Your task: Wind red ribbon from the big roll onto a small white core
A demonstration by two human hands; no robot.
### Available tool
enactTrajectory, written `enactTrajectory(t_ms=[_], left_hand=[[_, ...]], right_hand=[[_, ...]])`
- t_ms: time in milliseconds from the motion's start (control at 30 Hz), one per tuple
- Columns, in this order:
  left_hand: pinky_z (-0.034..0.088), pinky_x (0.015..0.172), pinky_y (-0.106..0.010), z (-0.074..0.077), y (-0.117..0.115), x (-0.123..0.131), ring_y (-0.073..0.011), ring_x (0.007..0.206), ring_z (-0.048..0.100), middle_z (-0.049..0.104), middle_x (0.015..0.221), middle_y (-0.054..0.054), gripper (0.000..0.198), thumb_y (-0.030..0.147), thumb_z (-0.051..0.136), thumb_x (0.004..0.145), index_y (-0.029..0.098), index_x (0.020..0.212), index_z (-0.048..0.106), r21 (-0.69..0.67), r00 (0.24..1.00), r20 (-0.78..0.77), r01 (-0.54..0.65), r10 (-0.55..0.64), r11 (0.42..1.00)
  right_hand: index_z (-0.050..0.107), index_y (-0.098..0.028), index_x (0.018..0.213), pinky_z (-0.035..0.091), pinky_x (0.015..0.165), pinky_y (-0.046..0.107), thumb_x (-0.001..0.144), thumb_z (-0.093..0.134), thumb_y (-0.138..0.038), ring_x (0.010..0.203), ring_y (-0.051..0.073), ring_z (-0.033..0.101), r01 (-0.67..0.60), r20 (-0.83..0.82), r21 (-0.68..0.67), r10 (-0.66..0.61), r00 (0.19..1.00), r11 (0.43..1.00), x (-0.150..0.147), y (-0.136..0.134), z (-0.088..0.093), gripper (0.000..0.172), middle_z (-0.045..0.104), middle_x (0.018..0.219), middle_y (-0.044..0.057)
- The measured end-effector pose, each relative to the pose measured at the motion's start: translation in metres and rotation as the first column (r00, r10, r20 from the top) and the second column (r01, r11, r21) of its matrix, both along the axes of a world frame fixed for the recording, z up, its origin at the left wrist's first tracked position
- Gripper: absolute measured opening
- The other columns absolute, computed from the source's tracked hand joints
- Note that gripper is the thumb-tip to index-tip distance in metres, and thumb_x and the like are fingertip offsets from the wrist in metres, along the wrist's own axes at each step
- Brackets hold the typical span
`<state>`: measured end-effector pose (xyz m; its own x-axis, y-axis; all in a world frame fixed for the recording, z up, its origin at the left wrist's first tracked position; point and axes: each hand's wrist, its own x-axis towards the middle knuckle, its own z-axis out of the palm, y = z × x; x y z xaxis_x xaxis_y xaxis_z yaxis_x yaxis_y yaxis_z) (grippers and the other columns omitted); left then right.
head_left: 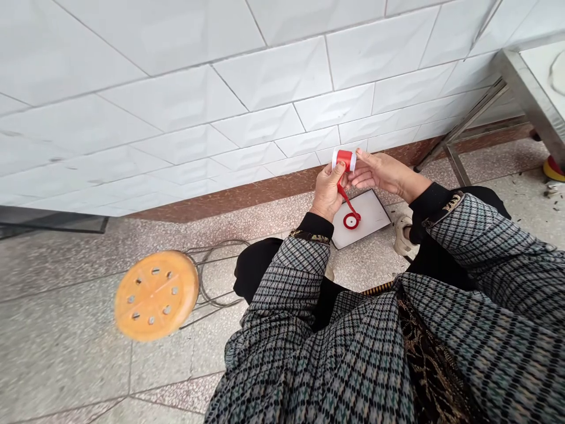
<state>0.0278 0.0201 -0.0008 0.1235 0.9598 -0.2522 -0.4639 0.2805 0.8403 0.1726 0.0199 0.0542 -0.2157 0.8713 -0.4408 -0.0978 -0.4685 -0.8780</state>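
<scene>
My left hand (329,191) is closed round a ribbon spool (344,159), white at both ends with red ribbon wound about its middle. The thumb presses on the red winding. At the spool's right end is my right hand (382,172), its thumb and fingers stretched out; whether the fingertips touch the spool I cannot tell. A strip of red ribbon (347,200) hangs from my left hand down to a red ribbon roll (351,221) with a white centre. That roll lies on a flat white board or box lid (368,219) on the floor between my feet.
An orange round stool (156,295) with wire legs stands on the left. White tiled wall (265,121) rises in front. A metal-framed table (525,88) is at the right, with a red and yellow object (554,169) on the floor near it. My shoe (402,234) is beside the board.
</scene>
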Motion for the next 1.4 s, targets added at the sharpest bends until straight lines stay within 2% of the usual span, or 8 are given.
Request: enactTrajectory(t_ms=[133, 267, 467, 600, 800, 1067, 1267, 1400], left_hand=[[0.036, 0.045, -0.022, -0.001, 0.002, 0.001, -0.0052, 0.042, 0.037, 0.035, 0.048, 0.007, 0.051, 0.062, 0.077, 0.08, 0.02, 0.064, 0.053, -0.009, 1.0, 0.007, -0.017, 0.017, 1.0], [0.035, 0.045, -0.022, 0.004, 0.0, 0.002, -0.0049, 0.043, 0.035, 0.036, 0.049, 0.007, 0.053, 0.064, 0.077, 0.078, 0.02, 0.064, 0.053, -0.027, 1.0, 0.018, -0.01, 0.01, 1.0], [0.033, 0.043, -0.024, 0.008, -0.004, 0.003, -0.0056, 0.042, 0.029, 0.03, 0.047, 0.009, 0.053, 0.063, 0.081, 0.075, 0.021, 0.064, 0.051, -0.102, 1.0, -0.022, -0.013, 0.011, 0.995], [0.031, 0.042, -0.024, 0.01, -0.006, 0.001, -0.0052, 0.042, 0.029, 0.035, 0.048, 0.008, 0.047, 0.055, 0.082, 0.078, 0.02, 0.063, 0.054, -0.133, 0.999, -0.038, -0.032, 0.027, 0.991], [0.032, 0.043, -0.021, 0.014, -0.006, -0.002, -0.0044, 0.041, 0.031, 0.036, 0.048, 0.009, 0.03, 0.043, 0.081, 0.084, 0.018, 0.076, 0.068, -0.09, 1.0, 0.003, 0.026, -0.026, 0.996], [0.031, 0.044, -0.02, 0.01, -0.005, -0.005, -0.0041, 0.04, 0.03, 0.034, 0.045, 0.009, 0.029, 0.042, 0.081, 0.084, 0.017, 0.075, 0.071, -0.054, 0.998, 0.014, 0.058, -0.058, 0.997], [0.032, 0.044, -0.021, 0.003, -0.004, -0.005, -0.0043, 0.041, 0.033, 0.038, 0.045, 0.009, 0.03, 0.044, 0.082, 0.081, 0.017, 0.074, 0.071, -0.006, 0.998, -0.049, 0.047, -0.047, 0.999], [0.032, 0.044, -0.021, 0.003, -0.003, -0.004, -0.0041, 0.04, 0.035, 0.042, 0.048, 0.008, 0.035, 0.047, 0.083, 0.078, 0.017, 0.071, 0.068, -0.002, 0.994, -0.108, 0.031, -0.031, 1.0]], right_hand=[[0.066, -0.019, 0.113, 0.062, 0.071, 0.029, 0.078, 0.087, -0.023, 0.071, 0.016, 0.072, -0.024, 0.206, 0.295, -0.039, 0.978, 0.955, 0.0, 0.001, -0.01, 0.041, 0.072, 0.082, 0.0], [0.067, -0.018, 0.124, 0.059, 0.086, 0.038, 0.079, 0.081, -0.017, 0.091, 0.024, 0.072, -0.204, 0.529, 0.519, -0.125, 0.839, 0.83, 0.002, 0.004, -0.024, 0.047, 0.072, 0.095, 0.005], [0.063, -0.02, 0.136, 0.054, 0.097, 0.046, 0.084, 0.075, -0.019, 0.111, 0.031, 0.064, -0.433, 0.744, 0.613, -0.298, 0.598, 0.661, 0.009, 0.009, -0.031, 0.054, 0.067, 0.122, 0.014], [0.059, -0.02, 0.139, 0.055, 0.095, 0.047, 0.087, 0.071, -0.019, 0.117, 0.034, 0.061, -0.5, 0.787, 0.593, -0.321, 0.528, 0.631, 0.012, 0.008, -0.03, 0.053, 0.062, 0.133, 0.016], [0.06, -0.017, 0.137, 0.054, 0.095, 0.044, 0.087, 0.072, -0.019, 0.112, 0.031, 0.064, -0.486, 0.78, 0.592, -0.303, 0.548, 0.643, 0.012, 0.011, -0.032, 0.051, 0.062, 0.131, 0.016], [0.067, -0.018, 0.108, 0.055, 0.076, 0.034, 0.083, 0.079, -0.027, 0.078, 0.021, 0.068, -0.236, 0.599, 0.586, -0.218, 0.77, 0.775, 0.014, 0.017, -0.035, 0.029, 0.071, 0.096, 0.005], [0.069, -0.016, 0.092, 0.056, 0.068, 0.026, 0.085, 0.08, -0.029, 0.07, 0.015, 0.067, 0.001, 0.232, 0.4, -0.102, 0.967, 0.917, 0.008, 0.017, -0.024, 0.019, 0.071, 0.078, 0.002], [0.07, -0.014, 0.087, 0.057, 0.064, 0.02, 0.088, 0.081, -0.031, 0.062, 0.01, 0.066, 0.071, 0.048, 0.232, -0.084, 0.995, 0.97, 0.001, 0.012, -0.018, 0.02, 0.071, 0.07, 0.002]])
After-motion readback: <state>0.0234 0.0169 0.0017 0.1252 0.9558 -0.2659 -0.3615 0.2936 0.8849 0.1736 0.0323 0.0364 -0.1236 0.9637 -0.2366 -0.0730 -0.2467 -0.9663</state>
